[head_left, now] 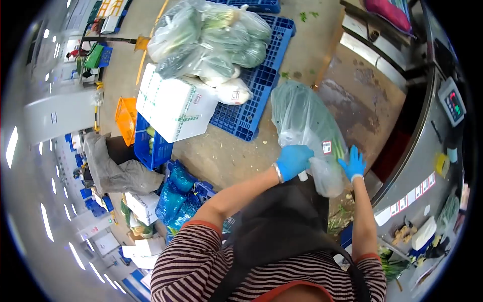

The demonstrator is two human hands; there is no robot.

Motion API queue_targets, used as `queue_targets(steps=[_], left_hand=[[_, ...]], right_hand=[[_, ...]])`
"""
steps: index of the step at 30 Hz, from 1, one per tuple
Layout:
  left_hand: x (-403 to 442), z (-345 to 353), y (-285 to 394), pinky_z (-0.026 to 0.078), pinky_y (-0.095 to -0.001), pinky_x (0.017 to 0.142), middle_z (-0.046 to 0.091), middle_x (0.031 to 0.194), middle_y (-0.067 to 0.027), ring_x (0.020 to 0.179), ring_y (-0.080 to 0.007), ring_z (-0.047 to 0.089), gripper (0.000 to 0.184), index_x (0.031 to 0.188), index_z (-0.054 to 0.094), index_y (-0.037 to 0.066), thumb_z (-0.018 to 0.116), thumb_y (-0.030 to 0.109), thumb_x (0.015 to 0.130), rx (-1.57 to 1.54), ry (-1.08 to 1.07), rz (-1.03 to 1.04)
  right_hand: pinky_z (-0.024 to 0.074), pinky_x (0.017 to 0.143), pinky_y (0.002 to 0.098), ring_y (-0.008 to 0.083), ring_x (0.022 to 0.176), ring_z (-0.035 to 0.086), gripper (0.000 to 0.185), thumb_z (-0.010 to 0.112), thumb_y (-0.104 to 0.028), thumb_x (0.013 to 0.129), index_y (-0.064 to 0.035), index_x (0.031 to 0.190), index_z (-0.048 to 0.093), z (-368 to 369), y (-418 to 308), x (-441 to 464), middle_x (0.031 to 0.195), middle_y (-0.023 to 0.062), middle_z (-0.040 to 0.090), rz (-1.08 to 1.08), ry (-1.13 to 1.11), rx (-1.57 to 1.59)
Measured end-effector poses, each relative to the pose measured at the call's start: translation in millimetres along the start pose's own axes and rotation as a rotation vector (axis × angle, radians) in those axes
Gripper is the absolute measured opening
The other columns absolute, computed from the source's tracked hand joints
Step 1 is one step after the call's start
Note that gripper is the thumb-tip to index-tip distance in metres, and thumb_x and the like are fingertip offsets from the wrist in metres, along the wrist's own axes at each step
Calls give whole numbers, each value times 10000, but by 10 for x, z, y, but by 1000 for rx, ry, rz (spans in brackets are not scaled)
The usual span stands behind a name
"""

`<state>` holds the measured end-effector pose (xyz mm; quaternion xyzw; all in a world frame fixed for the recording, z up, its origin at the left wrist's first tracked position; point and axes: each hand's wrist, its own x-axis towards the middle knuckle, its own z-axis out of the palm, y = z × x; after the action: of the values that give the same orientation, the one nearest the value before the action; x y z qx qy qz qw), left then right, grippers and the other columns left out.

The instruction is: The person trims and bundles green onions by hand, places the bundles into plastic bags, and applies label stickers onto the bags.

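Note:
A large clear plastic bag (304, 108) of long green vegetables lies before me, with a white printed label (327, 147) on its side. My left hand (294, 162), in a blue glove, is closed on the gathered plastic of this bag. The loose end of the plastic hangs below it, toward my apron. My right hand (354, 163), also gloved in blue, has its fingers spread at the bag's right edge, beside the green stalks. Whether its fingertips press on the plastic I cannot tell.
Several filled plastic bags (209, 32) rest on a blue pallet (246, 108), beside a white foam box (173, 103). A blue crate (153, 153) stands left of it. On my right, a metal counter (387, 194) carries a scale display (452, 100) and a row of labels (412, 195).

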<state>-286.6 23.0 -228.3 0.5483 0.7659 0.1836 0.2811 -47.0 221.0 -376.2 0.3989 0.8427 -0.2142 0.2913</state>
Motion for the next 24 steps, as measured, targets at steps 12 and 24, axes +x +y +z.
queue_targets(steps=[12,24], left_hand=[[-705,-3776,-1880,505,-357,817,689,917,-111,853,-272,645,341,1008,747,93,553,-50,768,336,696,-44],[395,-4592,-4048,466,-358,974,634,1207,-163,1102,-293,596,351,1210,602,10,586,194,912,671,394,-546]], right_hand=[[446,1014,403,334,1191,587,656,581,-457,932,-144,1479,398,-708,-752,-760,1362,197,550,-87,66,673],[430,1019,460,386,1195,553,670,489,-554,910,-89,1392,501,-57,-753,-1725,1314,218,568,27,63,684]])
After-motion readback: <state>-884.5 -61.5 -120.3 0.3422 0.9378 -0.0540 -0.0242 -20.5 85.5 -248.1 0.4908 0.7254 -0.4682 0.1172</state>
